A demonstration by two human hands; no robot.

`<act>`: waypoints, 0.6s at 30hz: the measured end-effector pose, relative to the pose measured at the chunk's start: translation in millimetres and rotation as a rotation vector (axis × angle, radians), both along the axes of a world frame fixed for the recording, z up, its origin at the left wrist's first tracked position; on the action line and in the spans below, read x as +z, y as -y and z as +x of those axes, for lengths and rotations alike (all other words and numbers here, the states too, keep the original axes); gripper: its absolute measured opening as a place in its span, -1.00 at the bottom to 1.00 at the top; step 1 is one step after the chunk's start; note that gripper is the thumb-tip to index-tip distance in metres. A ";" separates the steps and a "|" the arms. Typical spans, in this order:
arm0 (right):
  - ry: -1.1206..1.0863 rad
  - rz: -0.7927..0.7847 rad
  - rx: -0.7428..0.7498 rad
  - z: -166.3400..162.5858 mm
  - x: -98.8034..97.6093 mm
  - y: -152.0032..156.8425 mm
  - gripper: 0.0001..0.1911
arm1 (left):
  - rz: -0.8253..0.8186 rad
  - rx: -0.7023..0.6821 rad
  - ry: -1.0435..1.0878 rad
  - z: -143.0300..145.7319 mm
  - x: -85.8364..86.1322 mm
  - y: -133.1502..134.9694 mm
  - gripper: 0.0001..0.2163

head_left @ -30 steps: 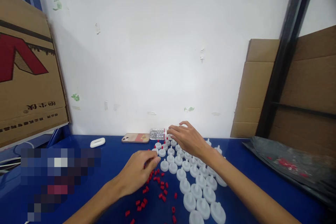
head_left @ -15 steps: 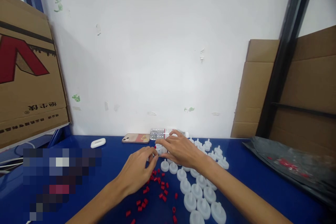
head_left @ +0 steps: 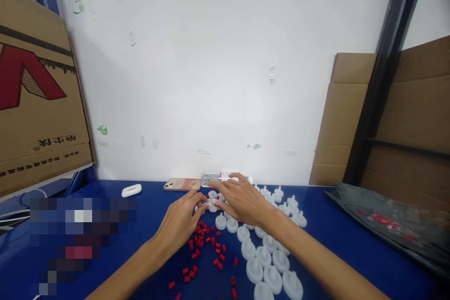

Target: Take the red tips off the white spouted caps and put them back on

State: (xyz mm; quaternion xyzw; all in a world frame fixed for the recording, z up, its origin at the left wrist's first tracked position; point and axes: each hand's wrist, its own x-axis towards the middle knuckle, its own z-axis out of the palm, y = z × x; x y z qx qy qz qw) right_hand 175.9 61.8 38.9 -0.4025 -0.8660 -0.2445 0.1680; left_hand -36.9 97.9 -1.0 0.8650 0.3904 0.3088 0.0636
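Note:
A white plastic cap with a spout [head_left: 211, 205] sits between my hands near the back of the blue table. At its left edge, my left hand [head_left: 181, 213] is closed, with thumb and forefinger pinched on the cap. My right hand [head_left: 242, 199] has its thumb tip against or close to the cap's right side. Its forefinger is stretched out above, apart from the thumb. Just behind stand several white caps with red tips [head_left: 212, 194], partly hidden by my fingers. Small red sleeves [head_left: 200, 230] lie scattered in front of my left hand.
Rows of white spouted caps [head_left: 263, 257] spread under and around my right forearm. Along the wall lie a phone [head_left: 182, 184] and a water bottle [head_left: 211, 179]. A white earbud case [head_left: 131, 190] is at left, a grey plastic bag [head_left: 386, 225] at right. Cardboard boxes [head_left: 42, 117] flank the table.
My left hand has drawn slightly left and up, uncovering more red sleeves. My right forefinger has lifted a little, so the white cap and the red tips behind show more clearly.

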 end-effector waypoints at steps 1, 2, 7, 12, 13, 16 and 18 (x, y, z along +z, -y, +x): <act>-0.002 -0.001 0.001 0.9 0.2 -0.3 -0.57 | 0.009 0.001 -0.020 -0.7 -2.5 -1.8 -0.83; -0.004 -0.005 0.003 1.6 0.2 -0.7 -0.60 | 0.014 0.004 -0.036 -1.2 -4.9 -3.5 -0.82; 0.011 -0.002 0.006 1.4 -0.6 -1.1 -0.67 | 0.007 -0.025 -0.077 -2.1 -12.1 -8.6 -0.79; 0.050 -0.003 -0.010 1.4 0.1 -1.0 -0.73 | 0.087 -0.001 -0.136 -6.5 -12.8 -13.8 -0.68; 0.049 -0.007 -0.008 1.8 0.5 -0.9 -0.74 | 0.103 0.025 -0.157 -8.1 -13.2 -15.8 -0.67; 0.037 -0.031 0.016 1.9 1.6 0.4 -0.76 | 0.133 0.087 -0.221 -12.9 -16.1 -22.2 -0.67; 0.027 -0.062 0.043 -0.6 0.7 2.7 -0.75 | 0.125 0.093 -0.261 -15.0 -18.1 -25.1 -0.68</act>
